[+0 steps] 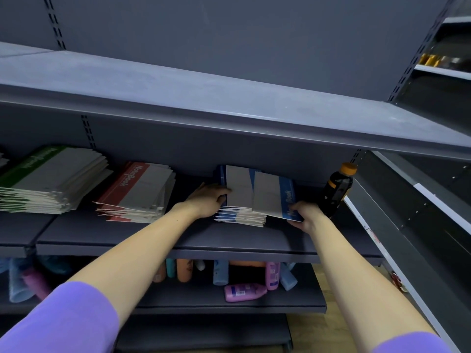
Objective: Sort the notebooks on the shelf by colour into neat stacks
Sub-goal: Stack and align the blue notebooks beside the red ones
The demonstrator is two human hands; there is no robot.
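Note:
Three notebook stacks lie on the middle shelf (178,240). A green stack (51,179) is at the left and a red stack (140,192) beside it. At the right lies a blue stack (242,200). My left hand (206,200) presses against the blue stack's left side, thumb on the top cover. My right hand (304,215) grips the near corner of the top blue notebook (277,197), which lies askew over the stack's right edge.
A dark bottle with an orange cap (339,189) stands just right of the blue stack, close to my right hand. The upper shelf (229,108) overhangs low above. Toiletry bottles (244,291) fill the shelf below. A second shelving unit runs along the right.

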